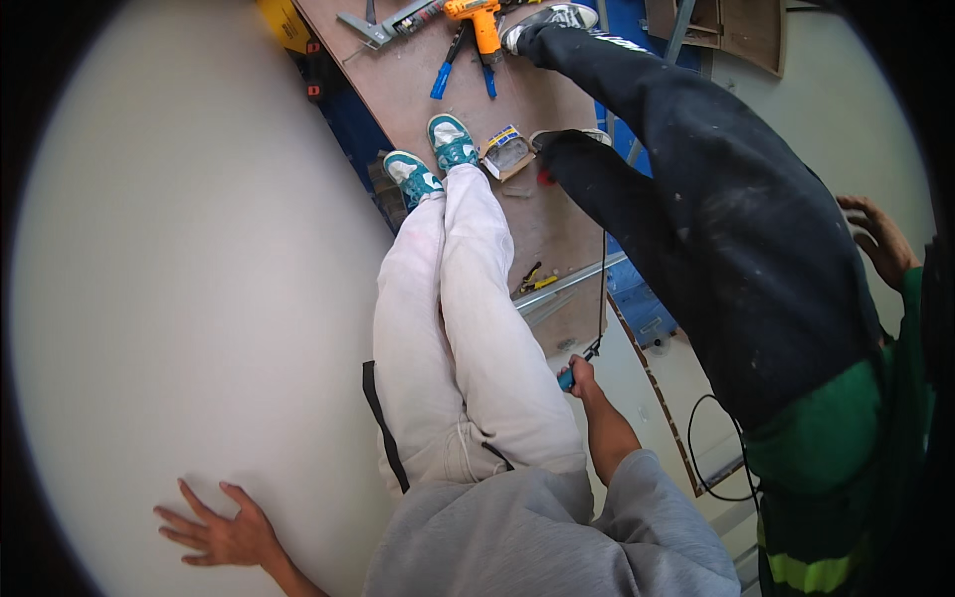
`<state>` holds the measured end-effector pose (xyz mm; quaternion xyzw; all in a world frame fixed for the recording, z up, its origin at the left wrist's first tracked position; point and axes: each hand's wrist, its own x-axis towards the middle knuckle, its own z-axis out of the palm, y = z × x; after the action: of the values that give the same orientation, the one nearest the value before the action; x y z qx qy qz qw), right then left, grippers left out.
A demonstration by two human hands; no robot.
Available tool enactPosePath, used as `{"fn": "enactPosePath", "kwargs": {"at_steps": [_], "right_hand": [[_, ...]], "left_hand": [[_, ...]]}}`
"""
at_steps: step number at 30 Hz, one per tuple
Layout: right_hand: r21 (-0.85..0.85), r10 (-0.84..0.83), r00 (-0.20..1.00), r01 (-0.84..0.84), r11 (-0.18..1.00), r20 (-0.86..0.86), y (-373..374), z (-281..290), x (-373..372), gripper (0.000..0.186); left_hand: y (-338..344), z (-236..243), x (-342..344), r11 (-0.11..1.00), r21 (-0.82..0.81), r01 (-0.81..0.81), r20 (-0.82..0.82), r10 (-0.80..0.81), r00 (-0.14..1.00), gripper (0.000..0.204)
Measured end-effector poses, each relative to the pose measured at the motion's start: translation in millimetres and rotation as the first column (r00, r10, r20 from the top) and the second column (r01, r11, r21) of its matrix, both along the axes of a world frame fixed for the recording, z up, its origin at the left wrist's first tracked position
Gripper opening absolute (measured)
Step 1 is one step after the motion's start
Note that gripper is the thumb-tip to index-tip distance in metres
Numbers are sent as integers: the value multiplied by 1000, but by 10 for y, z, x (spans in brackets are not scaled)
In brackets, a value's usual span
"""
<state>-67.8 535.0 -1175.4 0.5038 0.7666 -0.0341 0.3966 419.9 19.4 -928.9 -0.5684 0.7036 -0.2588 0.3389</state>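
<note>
My left hand (227, 534) lies with its fingers spread against a large pale, smooth panel (199, 298) on the left. Beside my right thigh, my right hand (583, 375) is closed around the teal grip of a slim tool (566, 380). A dark end of this tool sticks out above the fist, and a thin black line runs up from near it. The tool's exact kind cannot be made out. My feet stand on a brown board platform (557, 219), close to an open small box (507, 152) with greyish contents.
A co-worker in black trousers (736, 229) stands close on my right, one hand (883, 237) by the hip. On the platform lie an orange power tool (479, 22), a caulking gun (403, 22), blue-handled cutters (450, 65) and yellow-black pliers (539, 283). A metal channel (572, 283) crosses it. A black cable (693, 423) loops at right.
</note>
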Motion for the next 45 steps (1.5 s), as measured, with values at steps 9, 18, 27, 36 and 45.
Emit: {"fn": "enactPosePath", "kwargs": {"at_steps": [9,18,27,36,45], "right_hand": [[-87,399,889,-389,917,225,58,1803,179,19],[-595,887,460,-724,349,-38,-1840,2069,273,21],[-498,693,144,-797,-343,-707,-5555,1649,144,23],[-486,753,86,-810,-328,-652,-4654,2224,-834,26],[-728,898,235,-674,-125,-372,-2620,2707,-1150,29]], "left_hand": [[-114,262,-94,995,85,-58,-355,85,931,49],[3067,781,68,41,890,-454,-145,969,-198,42],[4187,742,-135,-67,872,-485,-207,847,-490,51],[4175,750,-592,-41,872,-487,-283,770,-572,62],[3944,840,-779,62,834,-548,-416,723,-552,73]]}}
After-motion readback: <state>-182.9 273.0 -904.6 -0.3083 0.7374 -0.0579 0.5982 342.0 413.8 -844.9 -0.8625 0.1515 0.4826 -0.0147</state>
